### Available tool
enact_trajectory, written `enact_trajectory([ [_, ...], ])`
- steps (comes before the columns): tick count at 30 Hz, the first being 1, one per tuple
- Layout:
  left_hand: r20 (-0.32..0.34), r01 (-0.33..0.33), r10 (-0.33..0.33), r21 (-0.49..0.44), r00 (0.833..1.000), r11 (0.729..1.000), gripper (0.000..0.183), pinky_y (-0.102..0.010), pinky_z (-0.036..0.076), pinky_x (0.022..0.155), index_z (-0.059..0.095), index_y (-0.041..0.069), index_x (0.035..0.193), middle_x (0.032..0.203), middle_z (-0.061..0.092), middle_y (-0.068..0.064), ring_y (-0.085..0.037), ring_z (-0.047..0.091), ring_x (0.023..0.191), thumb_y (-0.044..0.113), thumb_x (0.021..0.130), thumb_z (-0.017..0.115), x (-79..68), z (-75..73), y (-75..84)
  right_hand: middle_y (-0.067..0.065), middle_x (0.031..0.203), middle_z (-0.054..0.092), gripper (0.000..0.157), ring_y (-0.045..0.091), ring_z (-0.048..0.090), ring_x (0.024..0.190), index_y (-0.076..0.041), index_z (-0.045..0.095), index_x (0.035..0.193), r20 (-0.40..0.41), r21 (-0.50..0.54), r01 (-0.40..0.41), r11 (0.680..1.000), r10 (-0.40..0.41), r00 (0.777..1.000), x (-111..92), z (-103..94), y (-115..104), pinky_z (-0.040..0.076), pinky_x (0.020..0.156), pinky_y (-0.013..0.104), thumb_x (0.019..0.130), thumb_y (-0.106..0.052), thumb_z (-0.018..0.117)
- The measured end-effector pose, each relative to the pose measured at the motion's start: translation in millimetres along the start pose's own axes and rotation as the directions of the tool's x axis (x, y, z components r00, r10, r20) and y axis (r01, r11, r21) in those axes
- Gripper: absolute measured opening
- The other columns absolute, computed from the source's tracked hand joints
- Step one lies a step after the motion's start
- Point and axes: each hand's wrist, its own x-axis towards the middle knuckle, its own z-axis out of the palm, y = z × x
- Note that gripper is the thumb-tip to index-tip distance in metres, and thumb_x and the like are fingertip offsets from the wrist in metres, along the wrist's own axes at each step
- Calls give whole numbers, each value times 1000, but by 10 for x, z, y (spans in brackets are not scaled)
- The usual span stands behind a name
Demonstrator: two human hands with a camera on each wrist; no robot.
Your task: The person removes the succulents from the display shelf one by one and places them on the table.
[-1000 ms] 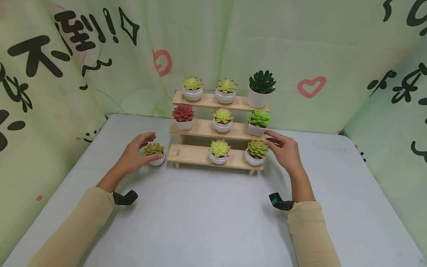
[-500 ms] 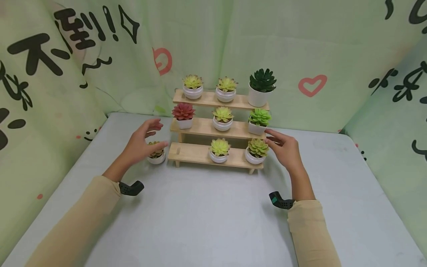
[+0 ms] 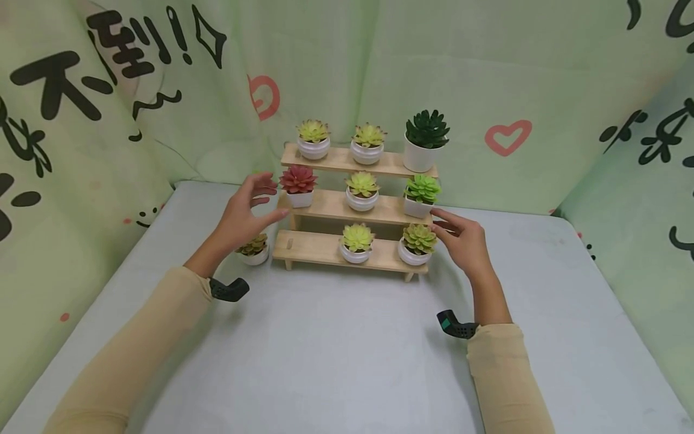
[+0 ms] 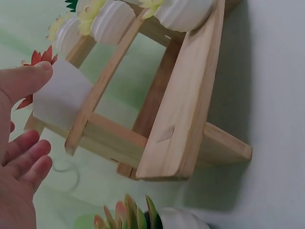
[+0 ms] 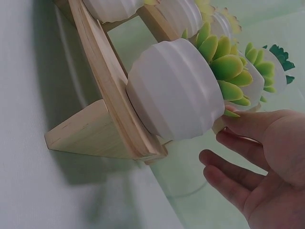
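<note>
My left hand (image 3: 246, 211) hovers beside the red succulent (image 3: 298, 179) in its white square pot on the middle tier, thumb and fingers spread with nothing between them. In the left wrist view the thumb (image 4: 28, 78) overlaps the red leaves; contact cannot be told. Below this hand a small succulent in a round white pot (image 3: 256, 258) stands on the table, partly hidden. My right hand (image 3: 463, 244) stays at the right end of the wooden three-tier stand (image 3: 311, 246), fingertips close to or touching the middle board's end, next to the olive-green succulent (image 3: 419, 239).
On the top tier stand two yellow-green succulents, one being the left one (image 3: 313, 132), and a dark green succulent (image 3: 426, 131). Lower tiers carry a bright green succulent (image 3: 423, 188) and more yellow-green ones. A printed curtain (image 3: 450, 72) hangs behind the white table (image 3: 336, 349).
My left hand has moved up and to the right, from around the small succulent on the table to beside the red one. The right hand has kept its place.
</note>
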Motion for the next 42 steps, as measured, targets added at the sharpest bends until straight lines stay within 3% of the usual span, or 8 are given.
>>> enact_trajectory([
  [15,36,46,-44,-46,998,998,77,-43,43,109,31,9,145,140,46,-14,-27,47,130,24,84,76,196,118,47,13,140,56,42,33,58,123,-13,56,137,0,-6,-2,1000,2,1000,-5,8,4,48,102,48,96,-23,60],
  [27,22,18,-17,-56,1000,998,72,-45,47,105,32,9,143,134,49,-16,-28,50,125,21,86,74,263,190,58,13,140,55,42,33,58,123,-13,56,137,1,-9,-3,1000,3,1000,2,-3,-2,48,102,48,96,-23,60],
  [34,3,3,-3,-79,1000,997,67,-44,48,104,36,9,140,127,53,-15,-27,54,120,17,86,74,210,217,71,13,140,55,42,34,58,123,-13,56,137,6,1,-1,1000,1,1000,-4,0,9,48,102,49,96,-24,60],
  [42,56,-6,14,-124,998,992,71,-44,50,101,35,6,140,126,53,-14,-25,56,117,14,83,77,64,203,127,13,140,55,42,34,58,123,-12,56,136,-1,3,6,1000,-6,1000,-4,-2,6,48,101,48,96,-22,60],
])
